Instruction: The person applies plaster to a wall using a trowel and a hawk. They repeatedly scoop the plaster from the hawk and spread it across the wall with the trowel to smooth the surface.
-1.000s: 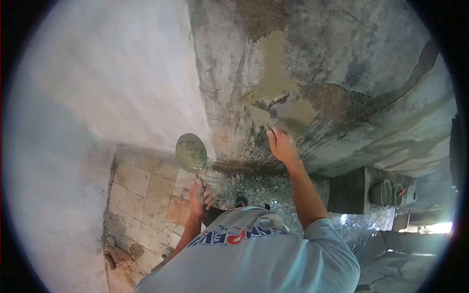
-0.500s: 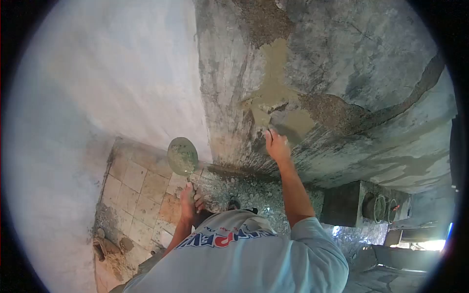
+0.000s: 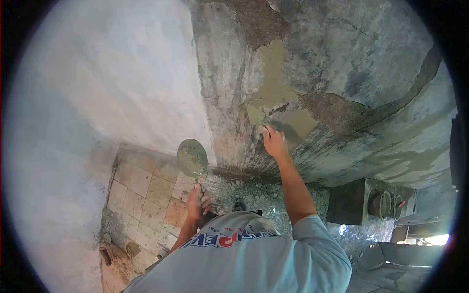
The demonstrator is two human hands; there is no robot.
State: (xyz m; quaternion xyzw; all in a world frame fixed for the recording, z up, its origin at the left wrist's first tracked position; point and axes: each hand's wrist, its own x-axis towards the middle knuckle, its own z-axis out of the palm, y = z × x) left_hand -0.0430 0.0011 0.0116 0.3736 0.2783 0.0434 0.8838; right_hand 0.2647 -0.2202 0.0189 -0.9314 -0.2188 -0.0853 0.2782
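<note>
My left hand (image 3: pixel 195 202) is closed around the handle of a round scoop (image 3: pixel 191 157) coated in grey-green mortar. The scoop is held out in front of my body, near the corner where the two walls meet. My right hand (image 3: pixel 274 143) is up against the rough grey wall, closed on the handle of a trowel (image 3: pixel 264 119). Its blade lies on the fresh mortar patch (image 3: pixel 273 93) and can hardly be told apart from it. Just to the right of the blade, a dark gap (image 3: pixel 280 108) breaks the patch.
A smooth white wall (image 3: pixel 132 73) rises on the left. Bare, coarse strips (image 3: pixel 337 113) run across the grey wall. Dirty floor tiles (image 3: pixel 146 195) and scattered rubble (image 3: pixel 254 190) lie below. A dark block (image 3: pixel 347 202) with round containers (image 3: pixel 383 205) stands at the right.
My right hand and the trowel have shifted slightly left and up over the mortar patch. The scoop in my left hand sits a little further right in view, as the camera has turned slightly.
</note>
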